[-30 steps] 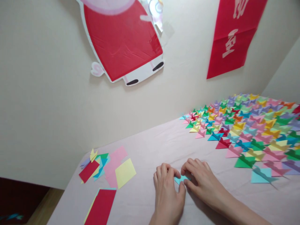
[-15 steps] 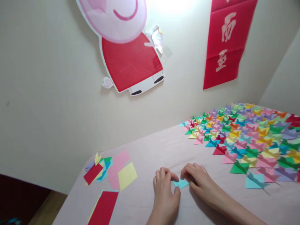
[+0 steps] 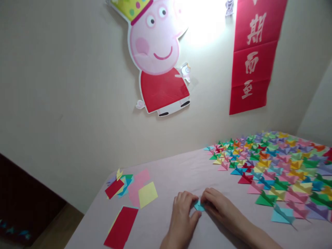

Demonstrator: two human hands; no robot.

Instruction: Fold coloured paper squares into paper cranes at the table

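A small piece of folded light blue origami paper (image 3: pixel 199 206) lies on the table between my two hands. My left hand (image 3: pixel 181 215) is at its left side, with curled fingers and thumb closed about that edge. From the other side my right hand (image 3: pixel 219 206) pinches the paper, and its fingers cover the right part. The tips of both hands almost meet over the paper. Folded paper birds (image 3: pixel 282 186) in many colours stand in rows to the right of my right hand.
On the left of the table (image 3: pixel 166 176) lie a stack of red sheets (image 3: pixel 121 226), a yellow sheet (image 3: pixel 148 194), pink sheets (image 3: pixel 141 178) and a smaller red piece (image 3: pixel 114 188). A pig cutout (image 3: pixel 163 90) and a red banner (image 3: pixel 251 72) hang on the wall behind.
The view has tilted up, showing more of the wall cutout and banner. My right hand has come closer to my left, and less of the light blue paper shows.
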